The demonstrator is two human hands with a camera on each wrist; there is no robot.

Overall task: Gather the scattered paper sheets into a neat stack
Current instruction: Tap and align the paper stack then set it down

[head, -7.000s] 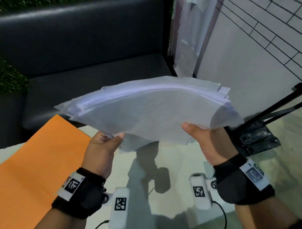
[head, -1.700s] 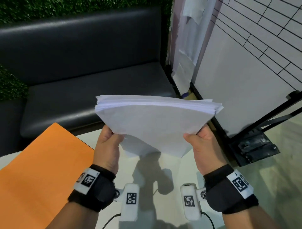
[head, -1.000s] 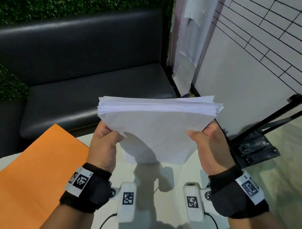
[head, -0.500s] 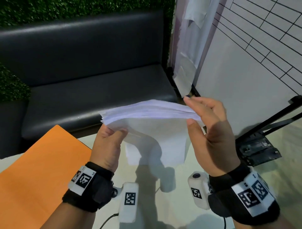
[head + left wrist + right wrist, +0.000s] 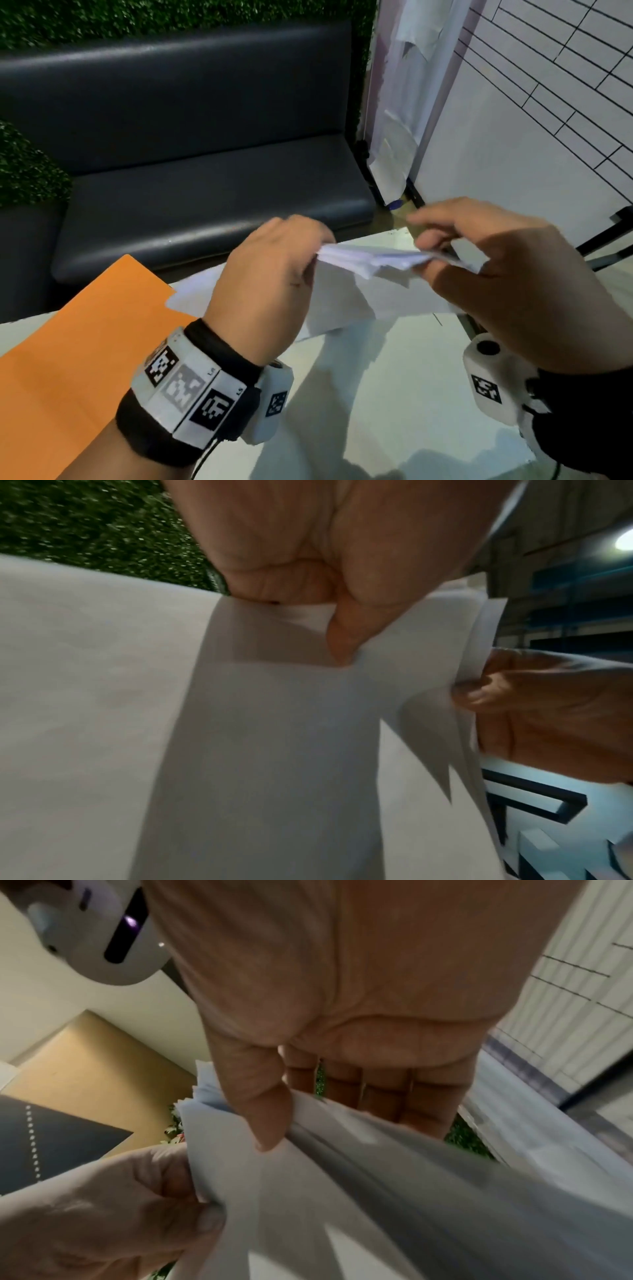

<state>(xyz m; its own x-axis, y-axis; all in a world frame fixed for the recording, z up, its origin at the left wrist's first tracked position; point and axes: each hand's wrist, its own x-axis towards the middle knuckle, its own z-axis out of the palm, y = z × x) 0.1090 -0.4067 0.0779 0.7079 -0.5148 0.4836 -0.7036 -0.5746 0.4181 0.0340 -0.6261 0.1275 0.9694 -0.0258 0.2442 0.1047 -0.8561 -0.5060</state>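
Note:
A stack of white paper sheets [image 5: 370,262] is held in the air over the table, its top edge bunched between my two hands and the rest hanging down. My left hand [image 5: 315,260] comes from above and pinches the left end, thumb pressed on the sheets [image 5: 274,723]. At the right end my right hand [image 5: 424,255] holds the sheets with its thumb [image 5: 263,1112] in front and fingers behind the paper [image 5: 342,1191]. The sheet edges are fanned and uneven near the right hand. The hanging lower part is partly hidden by my left hand.
An orange sheet [image 5: 85,342] lies on the pale table [image 5: 376,394] at the left. A dark bench seat [image 5: 205,192] runs behind the table. A white lined board [image 5: 513,144] and a black stand [image 5: 613,229] are at the right.
The stack was held upright by its two sides. My right hand let go, reached over the top and took hold again. Both hands now grasp the top edge from above, closer together.

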